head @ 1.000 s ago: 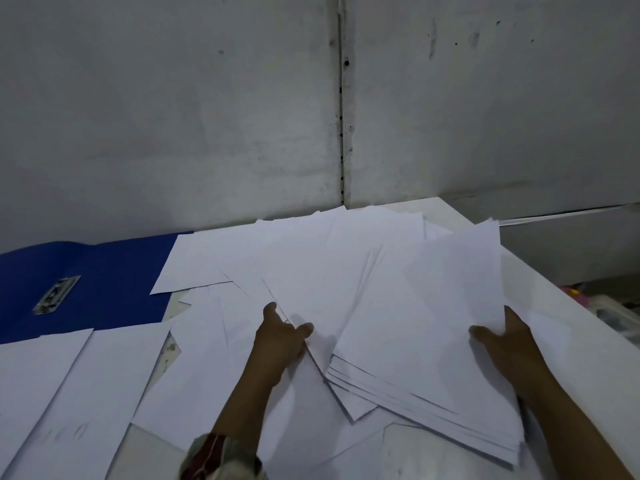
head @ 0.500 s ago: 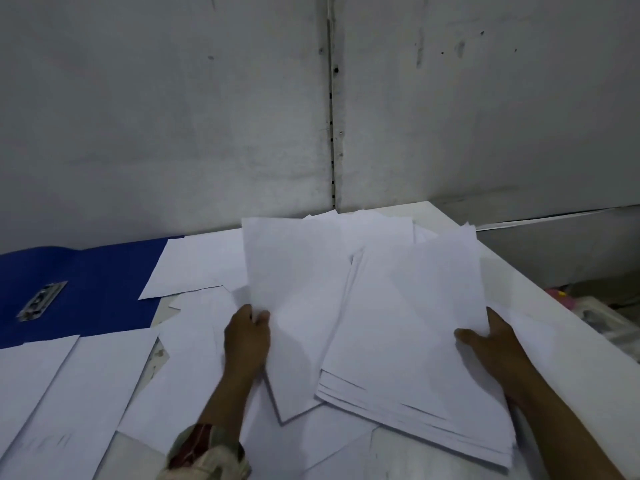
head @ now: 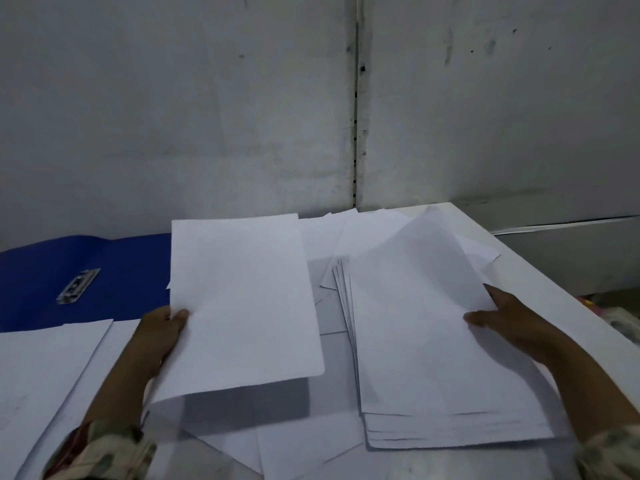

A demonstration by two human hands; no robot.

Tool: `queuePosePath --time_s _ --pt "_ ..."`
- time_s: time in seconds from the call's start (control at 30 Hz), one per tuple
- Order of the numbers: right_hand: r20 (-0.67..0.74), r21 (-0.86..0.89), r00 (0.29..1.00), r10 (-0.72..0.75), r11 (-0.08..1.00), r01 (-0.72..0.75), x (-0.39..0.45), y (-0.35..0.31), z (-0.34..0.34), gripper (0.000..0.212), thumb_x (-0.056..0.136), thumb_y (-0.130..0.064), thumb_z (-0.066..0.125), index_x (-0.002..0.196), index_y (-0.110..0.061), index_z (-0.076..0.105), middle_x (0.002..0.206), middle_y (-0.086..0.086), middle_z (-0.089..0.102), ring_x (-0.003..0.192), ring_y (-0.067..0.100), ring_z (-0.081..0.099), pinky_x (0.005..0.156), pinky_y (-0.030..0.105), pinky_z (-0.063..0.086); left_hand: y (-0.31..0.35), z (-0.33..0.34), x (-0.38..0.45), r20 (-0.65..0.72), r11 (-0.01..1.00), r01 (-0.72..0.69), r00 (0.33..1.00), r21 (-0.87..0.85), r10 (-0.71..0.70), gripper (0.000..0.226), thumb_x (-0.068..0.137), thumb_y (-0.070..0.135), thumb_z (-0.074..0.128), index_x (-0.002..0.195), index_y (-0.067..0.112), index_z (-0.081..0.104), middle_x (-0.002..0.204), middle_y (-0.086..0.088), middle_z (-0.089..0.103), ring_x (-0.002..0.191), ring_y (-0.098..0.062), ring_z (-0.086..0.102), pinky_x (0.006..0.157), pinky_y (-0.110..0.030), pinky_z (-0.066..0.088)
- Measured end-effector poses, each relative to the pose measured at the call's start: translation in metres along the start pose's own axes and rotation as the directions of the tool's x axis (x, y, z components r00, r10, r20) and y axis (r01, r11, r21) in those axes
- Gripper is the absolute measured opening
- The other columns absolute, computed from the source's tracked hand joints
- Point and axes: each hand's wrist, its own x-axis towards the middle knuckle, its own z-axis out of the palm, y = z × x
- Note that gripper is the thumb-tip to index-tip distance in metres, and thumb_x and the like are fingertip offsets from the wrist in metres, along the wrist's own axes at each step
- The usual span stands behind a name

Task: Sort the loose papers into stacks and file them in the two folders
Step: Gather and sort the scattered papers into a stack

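Plain white paper sheets (head: 242,299) cover a white desk (head: 540,271); a deep blue flat folder (head: 41,292) lies at its far-left edge; camouflage-patterned sleeve cuffs (head: 104,448).

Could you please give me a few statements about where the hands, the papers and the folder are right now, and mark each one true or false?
1. The left hand pinches a single white paper sheet at its left edge. True.
2. The right hand is empty and rests on the bare table. False: it holds the thick stack of white paper sheets at its right edge.
3. The open blue folder with a metal clip lies at the far left, against the wall. True.
4. The single sheet already lies on top of the stack. False: it is held apart, to the left of the stack.
5. More loose white sheets lie at the near left. True.
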Motion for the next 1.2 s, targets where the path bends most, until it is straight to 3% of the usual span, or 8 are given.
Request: queuePosePath --time_s 0.17,0.27,0.4,0.5,0.7,0.9,1.1,1.2 --pt "0.057 0.057 0.998 -0.012 0.998 0.009 0.001 -0.007 0.019 0.031 0.085 0.004 0.057 0.11 -0.016 0.055 0.091 0.004 0.064 0.078 0.019 0.058 0.065 0.027 0.046 0.005 0.033 -0.019 0.094 1.0 -0.011 0.996 0.011 0.01 0.022 0.096 0.016 0.045 0.076 0.013 0.054 0.084 -0.011 0.054 0.071 -0.022 0.049 0.072 -0.031 0.039" --pt "0.054 0.062 0.998 -0.034 0.998 0.03 0.002 -0.01 0.037 0.028 0.084 0.003 0.058 0.106 -0.015 0.054 0.09 0.002 0.062 0.076 0.011 0.055 0.062 0.021 0.042 0.014 0.061 -0.031 0.109 0.999 -0.036 0.994 0.033 0.032 0.034 0.096 0.017 0.045 0.121 -0.004 0.052 0.125 -0.012 0.052 0.112 -0.034 0.051 0.093 -0.035 0.039" --pt "0.097 0.091 0.995 -0.03 0.996 0.021 0.002 -0.015 0.055 0.026 0.084 0.002 0.057 0.106 -0.012 0.055 0.092 0.003 0.062 0.076 0.012 0.054 0.062 0.02 0.042 0.017 0.093 -0.043 0.121 0.984 -0.134 0.985 0.121 0.119 0.02 0.094 0.017 0.047 0.096 -0.001 0.056 0.099 -0.009 0.057 0.108 -0.033 0.053 0.088 -0.036 0.04" --pt "0.088 0.056 0.996 -0.002 0.998 -0.003 0.002 -0.018 0.067 0.017 0.085 -0.001 0.054 0.1 -0.009 0.055 0.101 0.011 0.06 0.08 0.018 0.052 0.064 0.023 0.042 0.018 0.11 -0.051 0.114 0.952 -0.187 0.98 0.241 0.163 0.034 0.095 0.024 0.046 0.121 0.002 0.05 0.125 -0.015 0.055 0.12 -0.03 0.049 0.09 -0.031 0.037" --pt "0.096 0.178 0.995 0.006 0.984 -0.023 0.004 -0.015 0.073 0.062 0.092 -0.04 0.05 0.142 -0.008 0.033 0.145 0.005 0.04 0.135 0.025 0.036 0.11 0.034 0.027 0.02 0.126 -0.059 0.11 0.847 -0.26 0.966 0.464 0.235 0.046 0.096 0.033 0.04 0.135 0.008 0.038 0.136 -0.01 0.049 0.125 -0.027 0.047 0.101 -0.032 0.035" --pt "0.136 0.162 0.99 -0.048 0.986 0.026 0.006 -0.007 0.074 0.033 0.083 -0.013 0.067 0.115 -0.008 0.058 0.111 0.011 0.067 0.095 0.024 0.063 0.08 0.029 0.051 0.018 0.139 -0.064 0.091 0.659 -0.307 0.935 0.687 0.342 0.058 0.092 0.053 0.037 0.138 0.019 0.035 0.135 -0.005 0.042 0.126 -0.024 0.038 0.099 -0.035 0.031" --pt "0.124 0.309 0.988 -0.088 0.95 0.045 0.001 -0.01 0.068 0.038 0.088 -0.005 0.059 0.125 -0.009 0.052 0.113 0.008 0.062 0.1 0.024 0.06 0.085 0.03 0.047 0.015 0.136 -0.056 0.059 0.893 -0.3 0.953 0.336 0.299 0.074 0.085 0.051 0.053 0.143 0.011 0.029 0.14 -0.013 0.04 0.13 -0.029 0.035 0.106 -0.037 0.032" --pt "0.119 0.382 0.983 -0.142 0.92 0.086 -0.001 -0.013 0.064 0.029 0.089 -0.005 0.056 0.115 -0.018 0.051 0.102 -0.001 0.061 0.085 0.01 0.058 0.068 0.019 0.046 0.021 0.129 -0.057 0.032 0.974 -0.225 0.974 0.038 0.224 0.071 0.086 0.044 0.056 0.142 0.009 0.031 0.135 -0.012 0.048 0.122 -0.026 0.047 0.101 -0.034 0.039"
